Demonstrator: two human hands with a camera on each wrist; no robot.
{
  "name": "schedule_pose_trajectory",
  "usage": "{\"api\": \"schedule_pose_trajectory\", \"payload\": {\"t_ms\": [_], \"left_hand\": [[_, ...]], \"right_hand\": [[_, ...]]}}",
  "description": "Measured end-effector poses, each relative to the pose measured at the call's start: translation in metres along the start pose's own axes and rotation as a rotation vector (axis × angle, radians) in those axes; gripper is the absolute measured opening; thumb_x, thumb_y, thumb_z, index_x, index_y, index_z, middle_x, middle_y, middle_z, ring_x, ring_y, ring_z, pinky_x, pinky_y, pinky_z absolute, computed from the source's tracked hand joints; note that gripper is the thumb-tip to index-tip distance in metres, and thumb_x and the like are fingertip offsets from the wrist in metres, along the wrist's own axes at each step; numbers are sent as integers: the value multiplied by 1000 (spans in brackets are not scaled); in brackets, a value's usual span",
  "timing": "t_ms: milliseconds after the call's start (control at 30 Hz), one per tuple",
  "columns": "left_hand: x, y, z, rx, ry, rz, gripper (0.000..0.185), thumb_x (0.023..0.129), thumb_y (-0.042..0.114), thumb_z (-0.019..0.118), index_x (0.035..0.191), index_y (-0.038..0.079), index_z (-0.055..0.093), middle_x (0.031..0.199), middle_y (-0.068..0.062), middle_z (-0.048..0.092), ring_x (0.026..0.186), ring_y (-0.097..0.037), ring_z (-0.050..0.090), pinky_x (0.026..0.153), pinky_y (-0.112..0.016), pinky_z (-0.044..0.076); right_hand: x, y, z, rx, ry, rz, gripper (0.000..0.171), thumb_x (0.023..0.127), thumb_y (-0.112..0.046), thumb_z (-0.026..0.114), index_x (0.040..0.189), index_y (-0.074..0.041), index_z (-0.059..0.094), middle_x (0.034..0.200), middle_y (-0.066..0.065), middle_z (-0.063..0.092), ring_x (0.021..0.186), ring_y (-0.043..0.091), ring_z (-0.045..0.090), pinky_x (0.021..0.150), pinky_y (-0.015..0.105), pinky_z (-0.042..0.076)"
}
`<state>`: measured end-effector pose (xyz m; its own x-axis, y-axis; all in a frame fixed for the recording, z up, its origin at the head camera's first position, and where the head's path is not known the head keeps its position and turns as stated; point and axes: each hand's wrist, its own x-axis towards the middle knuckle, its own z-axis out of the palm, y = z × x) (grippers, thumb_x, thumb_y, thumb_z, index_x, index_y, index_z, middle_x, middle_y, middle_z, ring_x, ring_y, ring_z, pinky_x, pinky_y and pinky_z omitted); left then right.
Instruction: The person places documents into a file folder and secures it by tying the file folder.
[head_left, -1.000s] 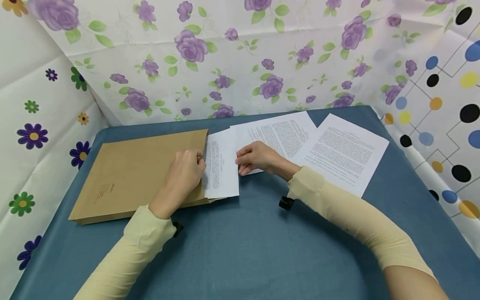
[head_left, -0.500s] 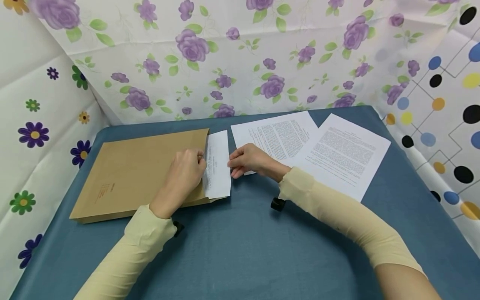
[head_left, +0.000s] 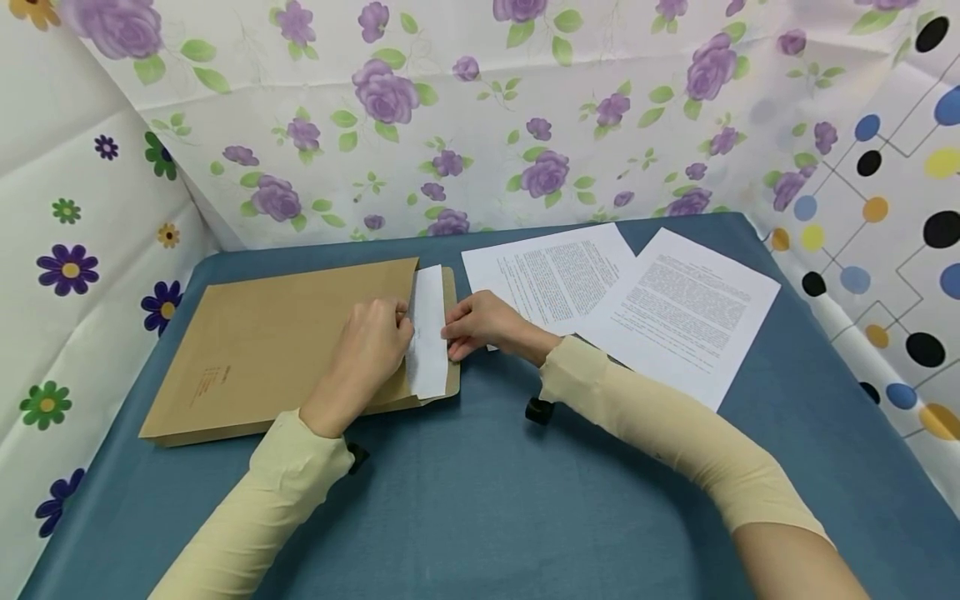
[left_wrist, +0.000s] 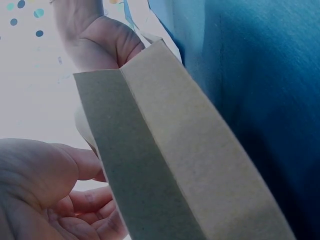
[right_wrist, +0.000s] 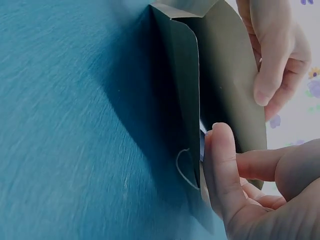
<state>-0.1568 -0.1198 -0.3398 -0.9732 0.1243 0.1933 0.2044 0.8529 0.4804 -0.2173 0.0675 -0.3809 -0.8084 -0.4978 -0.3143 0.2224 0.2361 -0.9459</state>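
Note:
A large brown paper envelope lies flat on the left, its opening facing right. With curled fingers my left hand pinches the upper lip of that opening and holds it raised, as the right wrist view also shows. A white sheet of paper sits mostly inside, only a narrow strip sticking out over the envelope's flap. My right hand pinches the sheet's outer edge between thumb and fingers. In the right wrist view the right hand's fingers are at the mouth, and most of the sheet is hidden.
Two printed sheets lie to the right: one at the back, partly under another. My right forearm passes over the near one's corner. A thin white string loop hangs by the flap. Patterned cloth walls surround the blue-covered table.
My right hand has moved left, and the sheet has slid further into the envelope, uncovering the flap beneath. My left hand has stayed in place.

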Motion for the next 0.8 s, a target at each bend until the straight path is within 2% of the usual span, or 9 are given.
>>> {"api": "schedule_pose_trajectory", "payload": {"t_ms": [367, 800], "left_hand": [[0, 1, -2, 3, -10, -6, 24, 94, -2, 57, 110, -12, 73, 106, -26, 72, 84, -31, 67, 70, -41, 58], [-2, 0, -1, 2, -8, -4, 26, 94, -4, 56, 112, -13, 71, 108, -27, 72, 88, -33, 70, 72, -43, 59]], "right_hand": [[9, -2, 11, -19, -4, 37, 6, 96, 4, 68, 94, 10, 68, 78, 18, 71, 62, 19, 71, 67, 33, 61], [15, -2, 20, -43, 10, 28, 8, 96, 7, 66, 92, 14, 67, 72, 18, 70, 58, 18, 70, 61, 30, 60]]}}
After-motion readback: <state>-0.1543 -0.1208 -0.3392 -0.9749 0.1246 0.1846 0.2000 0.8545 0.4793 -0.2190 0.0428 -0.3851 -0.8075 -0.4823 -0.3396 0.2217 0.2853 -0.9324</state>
